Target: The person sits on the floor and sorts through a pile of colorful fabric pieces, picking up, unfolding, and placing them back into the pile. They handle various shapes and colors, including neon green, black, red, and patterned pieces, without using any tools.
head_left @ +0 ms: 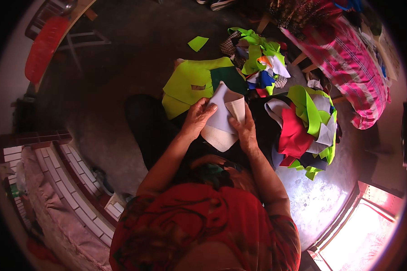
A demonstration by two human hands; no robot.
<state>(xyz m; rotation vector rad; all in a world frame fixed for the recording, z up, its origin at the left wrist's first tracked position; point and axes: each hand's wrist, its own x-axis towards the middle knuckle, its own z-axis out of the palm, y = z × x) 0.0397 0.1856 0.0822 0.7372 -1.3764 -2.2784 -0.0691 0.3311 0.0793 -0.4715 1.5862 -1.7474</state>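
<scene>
Between my two hands is a fabric piece (218,113), light grey-lavender on one face and cream on the other, with its right side folded over. My left hand (198,116) grips its left edge, thumb on top. At the right edge, my right hand (245,128) pinches the folded part, its thumb pressed against the cloth. Just beyond lie yellow-green fabric sheets (187,81), with a small brownish patch showing on them. A dark green cloth piece (226,77) overlaps their right side, close behind the held fabric.
Right of me lies a heap of red, grey and lime scraps (298,133); another mixed scrap pile (262,58) is farther off. A lone lime scrap (197,43) rests on the floor. Pink plaid cloth (348,67) drapes at right. A white-tiled brick ledge (72,189) stands at left.
</scene>
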